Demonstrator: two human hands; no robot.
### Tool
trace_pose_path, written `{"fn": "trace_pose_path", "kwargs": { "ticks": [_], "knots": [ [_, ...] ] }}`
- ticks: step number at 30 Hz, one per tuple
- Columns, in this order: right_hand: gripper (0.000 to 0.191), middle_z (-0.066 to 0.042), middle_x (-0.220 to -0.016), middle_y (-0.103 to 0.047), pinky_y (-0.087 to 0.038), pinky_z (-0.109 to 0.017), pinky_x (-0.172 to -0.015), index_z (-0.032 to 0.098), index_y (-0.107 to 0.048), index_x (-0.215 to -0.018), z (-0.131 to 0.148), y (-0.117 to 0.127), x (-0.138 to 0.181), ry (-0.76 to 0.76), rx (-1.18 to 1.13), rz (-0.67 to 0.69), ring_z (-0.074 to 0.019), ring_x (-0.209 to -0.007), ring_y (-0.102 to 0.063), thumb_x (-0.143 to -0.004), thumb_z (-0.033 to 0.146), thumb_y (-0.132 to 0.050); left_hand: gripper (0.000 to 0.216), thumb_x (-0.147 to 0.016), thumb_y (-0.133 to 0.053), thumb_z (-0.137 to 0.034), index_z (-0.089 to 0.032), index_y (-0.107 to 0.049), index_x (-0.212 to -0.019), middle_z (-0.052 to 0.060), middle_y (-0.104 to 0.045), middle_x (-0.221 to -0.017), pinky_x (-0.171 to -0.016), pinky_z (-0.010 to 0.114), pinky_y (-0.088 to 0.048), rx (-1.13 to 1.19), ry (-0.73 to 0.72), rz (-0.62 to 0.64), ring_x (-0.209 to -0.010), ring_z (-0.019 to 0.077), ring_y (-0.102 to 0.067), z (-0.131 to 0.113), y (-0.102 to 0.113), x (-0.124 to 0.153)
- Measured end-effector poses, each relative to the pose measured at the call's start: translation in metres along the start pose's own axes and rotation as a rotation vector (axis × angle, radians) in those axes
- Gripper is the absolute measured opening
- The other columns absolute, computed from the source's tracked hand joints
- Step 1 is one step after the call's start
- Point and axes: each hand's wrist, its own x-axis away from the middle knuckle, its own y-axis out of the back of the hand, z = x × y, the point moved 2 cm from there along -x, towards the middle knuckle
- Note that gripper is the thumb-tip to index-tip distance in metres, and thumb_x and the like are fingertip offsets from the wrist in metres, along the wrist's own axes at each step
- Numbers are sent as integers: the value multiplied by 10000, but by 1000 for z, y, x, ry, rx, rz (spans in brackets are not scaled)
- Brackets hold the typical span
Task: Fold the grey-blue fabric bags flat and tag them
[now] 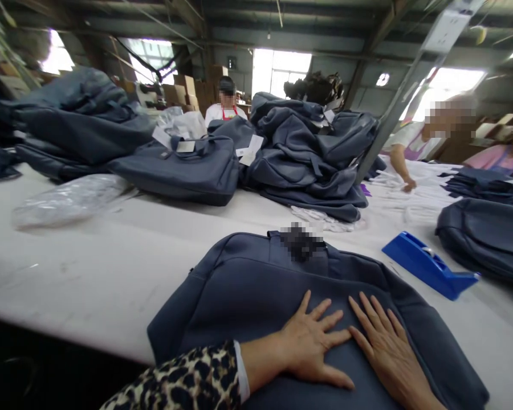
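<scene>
A navy blue laptop bag (pixel 248 285) lies flat on the white table (pixel 89 273) right in front of me. My left hand (pixel 312 344) rests on it, palm down with fingers spread. My right hand (pixel 387 353) lies flat beside it on the same bag, fingers stretched out. Neither hand holds anything. A leopard-print sleeve covers my left forearm.
A blue tape dispenser (pixel 427 265) sits to the right of the bag. Piles of navy bags (pixel 308 148) and a single bag (pixel 183 168) fill the far side. A clear plastic bag (pixel 68 199) lies at left. Three other people work beyond the table.
</scene>
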Motion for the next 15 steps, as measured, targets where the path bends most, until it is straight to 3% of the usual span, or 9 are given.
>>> {"fn": "trace_pose_path", "kwargs": {
  "ticks": [2, 5, 8, 10, 12, 15],
  "knots": [
    [547, -96, -1510, -439, -417, -574, -1030, 270, -474, -1438, -8, 0, 1, 1, -27, 50, -337, -1374, -413, -943, 494, -409, 812, -870, -458, -709, -280, -269, -1532, 110, -221, -1610, -1126, 699, 73, 24, 1, 5, -1499, 359, -70, 0, 1, 2],
    [462, -104, -1286, -650, -535, -520, -876, 292, -669, -1223, -3, 37, -32, 56, -179, 172, -336, -1145, -624, -914, 563, -460, 808, -878, -437, -707, -301, -226, -1544, 85, -174, -1625, -1125, 700, 79, 71, -6, -2, -1500, 359, -55, 0, 3, 4],
    [385, -71, -1165, -704, -550, -389, -839, 317, -638, -1255, 40, 86, -97, 141, -462, 300, -241, -1015, -676, -945, 490, -489, 817, -868, -456, -702, -334, -197, -1550, 43, -161, -1631, -1155, 679, -25, 99, -8, -17, -1500, 361, -61, 3, 1, 1],
    [276, -32, -1071, -718, -522, -317, -850, 301, -676, -1150, 84, 104, -145, 248, -683, 352, -194, -969, -666, -929, 413, -553, 818, -850, -489, -696, -346, -232, -1542, 27, -209, -1622, -1166, 625, -173, 101, 10, -14, -1490, 361, -145, 7, -3, -3],
    [182, 6, -930, -711, -495, -237, -741, 266, -691, -1028, 130, 100, -183, 349, -904, 489, -140, -826, -647, -926, 356, -569, 738, -855, -517, -655, -359, -333, -1505, 23, -320, -1583, -1128, 558, -322, 91, 13, 8, -1450, 346, -283, 12, -10, -7],
    [95, 44, -744, -634, -415, -194, -609, 216, -648, -850, 177, 61, -215, 388, -1087, 573, -104, -676, -568, -872, 306, -628, 459, -908, -534, -531, -393, -540, -1345, 12, -516, -1435, -1007, 438, -480, 54, 20, 55, -1328, 275, -479, 20, -24, -7]
  ]
}}
